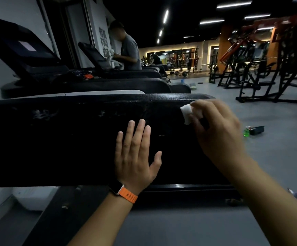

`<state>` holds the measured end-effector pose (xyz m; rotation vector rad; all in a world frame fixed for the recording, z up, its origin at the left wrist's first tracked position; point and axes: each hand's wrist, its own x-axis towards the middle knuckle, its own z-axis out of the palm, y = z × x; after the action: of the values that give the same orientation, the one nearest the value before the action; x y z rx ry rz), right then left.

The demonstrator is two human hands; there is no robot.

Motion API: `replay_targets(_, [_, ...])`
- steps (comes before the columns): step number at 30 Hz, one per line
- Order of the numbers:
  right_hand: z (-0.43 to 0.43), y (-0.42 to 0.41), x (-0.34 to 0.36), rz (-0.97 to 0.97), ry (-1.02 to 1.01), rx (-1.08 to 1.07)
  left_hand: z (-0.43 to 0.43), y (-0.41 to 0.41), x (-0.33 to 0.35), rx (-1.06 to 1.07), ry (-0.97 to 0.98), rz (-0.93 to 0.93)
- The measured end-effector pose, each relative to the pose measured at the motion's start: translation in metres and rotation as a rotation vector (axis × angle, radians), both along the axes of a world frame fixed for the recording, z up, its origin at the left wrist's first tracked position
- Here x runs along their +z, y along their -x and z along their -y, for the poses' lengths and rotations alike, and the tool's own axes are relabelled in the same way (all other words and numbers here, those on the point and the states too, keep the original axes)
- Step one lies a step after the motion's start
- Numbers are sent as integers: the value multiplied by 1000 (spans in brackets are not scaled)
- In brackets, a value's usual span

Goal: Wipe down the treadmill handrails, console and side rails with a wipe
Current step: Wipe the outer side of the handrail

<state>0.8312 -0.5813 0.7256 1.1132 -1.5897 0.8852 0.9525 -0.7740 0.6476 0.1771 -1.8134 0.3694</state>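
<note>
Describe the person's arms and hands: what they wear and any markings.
Both forearms are bare as far as the view reaches, with no sleeves and no gloves. The left hand has a watch on its wrist: a dark rectangular face in a pale case on a ribbed orange strap. The right hand and its wrist carry nothing worn that can be seen, though they are blurred. No rings show.

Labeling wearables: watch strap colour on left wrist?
Orange; the watch strap shows best in head view.
</note>
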Motion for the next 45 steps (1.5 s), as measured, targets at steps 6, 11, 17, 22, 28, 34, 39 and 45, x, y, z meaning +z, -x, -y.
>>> replay_targets(6, [6, -7, -10, 6, 19, -27, 1, 2, -2, 16, 9, -18])
replay_targets(11, [11, -3, 4, -36, 81, -78, 0, 3, -2, 3, 8, -21])
replay_targets(17, [34, -15, -6, -179, 62, -118, 1, 3, -2, -5, 10, -30])
replay_targets(22, [31, -19, -18, 35, 149, -91, 2, 5, -2, -7, 10, -34])
replay_targets(28, [16, -9, -18, 214, 280, -55, 2, 5, -2, -3, 10, -33])
replay_targets(34, [17, -15, -30, 208, 247, -86, 2, 4, -2, 0, 9, -28])
replay_targets(39, [26, -29, -42, 207, 179, -73, 2, 4, -2, -3, 9, -31])
replay_targets(45, [14, -19, -51, 308, 337, -36, 2, 4, -3, 0, 13, -33])
